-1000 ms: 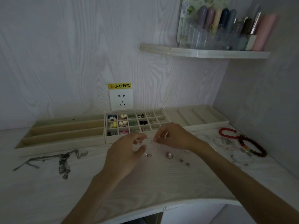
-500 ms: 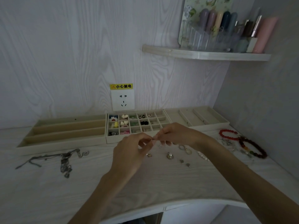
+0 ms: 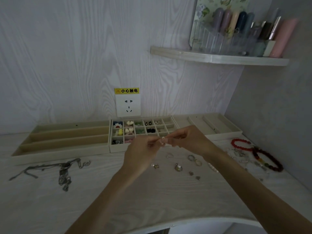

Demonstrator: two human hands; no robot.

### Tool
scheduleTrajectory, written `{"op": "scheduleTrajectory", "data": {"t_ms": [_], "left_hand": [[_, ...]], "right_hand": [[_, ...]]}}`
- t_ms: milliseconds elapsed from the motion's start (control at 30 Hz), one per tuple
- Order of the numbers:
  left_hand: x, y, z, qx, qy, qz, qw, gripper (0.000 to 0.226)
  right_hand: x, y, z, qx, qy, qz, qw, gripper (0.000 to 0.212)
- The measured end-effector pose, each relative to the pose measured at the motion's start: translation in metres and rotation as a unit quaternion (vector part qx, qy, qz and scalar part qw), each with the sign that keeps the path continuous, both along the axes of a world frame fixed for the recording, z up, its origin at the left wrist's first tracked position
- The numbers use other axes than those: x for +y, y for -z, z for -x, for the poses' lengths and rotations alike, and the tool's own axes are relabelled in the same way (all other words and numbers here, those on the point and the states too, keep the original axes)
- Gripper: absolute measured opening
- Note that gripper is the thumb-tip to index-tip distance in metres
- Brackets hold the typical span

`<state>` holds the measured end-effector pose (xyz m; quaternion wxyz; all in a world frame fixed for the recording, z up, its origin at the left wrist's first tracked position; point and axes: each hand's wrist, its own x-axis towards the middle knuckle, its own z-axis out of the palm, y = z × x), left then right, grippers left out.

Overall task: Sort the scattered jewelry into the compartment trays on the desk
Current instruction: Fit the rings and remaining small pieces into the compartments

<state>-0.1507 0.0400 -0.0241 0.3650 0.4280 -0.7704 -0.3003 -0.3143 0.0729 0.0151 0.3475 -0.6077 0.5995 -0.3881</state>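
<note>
My left hand [image 3: 141, 153] and my right hand [image 3: 189, 139] meet in front of the grid tray [image 3: 143, 148], and together they pinch a small pale earring [image 3: 162, 141] between their fingertips. The grid tray's small cells hold several coloured studs. On the desk below my hands lie loose rings [image 3: 191, 157], a silver charm [image 3: 178, 167] and small studs [image 3: 194, 175]. A long-slot tray [image 3: 67, 142] stands to the left, a wide-slot tray [image 3: 216, 125] to the right.
Silver chains [image 3: 64, 171] lie on the desk at left. Two red bead bracelets [image 3: 256, 152] and clear beads lie at right beside the side wall. A wall socket [image 3: 128, 107] sits above the trays. A corner shelf [image 3: 219, 57] holds cosmetics.
Both hands have come together and risen slightly toward the grid tray, now pinching the small earring between them. The view has shifted a little.
</note>
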Motion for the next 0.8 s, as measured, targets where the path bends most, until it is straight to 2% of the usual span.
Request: {"op": "scheduleTrajectory", "data": {"t_ms": [133, 300, 433, 567, 800], "left_hand": [[-0.007, -0.004, 0.001, -0.099, -0.012, 0.082, 0.992, 0.022], [-0.021, -0.009, -0.014, -0.122, -0.042, 0.102, 0.986, 0.023], [-0.033, -0.006, -0.036, -0.145, -0.091, 0.110, 0.979, 0.012], [-0.038, -0.002, -0.053, -0.187, -0.092, 0.103, 0.973, 0.017], [-0.040, -0.007, -0.067, -0.213, -0.141, 0.110, 0.961, 0.019]], "right_hand": [[-0.016, 0.002, 0.007, 0.005, 0.006, -0.005, 1.000, 0.009], [-0.040, 0.001, 0.016, 0.030, 0.016, 0.019, 0.999, 0.012], [-0.071, -0.007, 0.029, 0.102, 0.037, 0.037, 0.993, 0.015], [-0.094, 0.000, 0.029, 0.191, 0.020, 0.010, 0.981, 0.015], [-0.104, 0.011, 0.023, 0.279, 0.009, -0.032, 0.960, 0.014]]}}
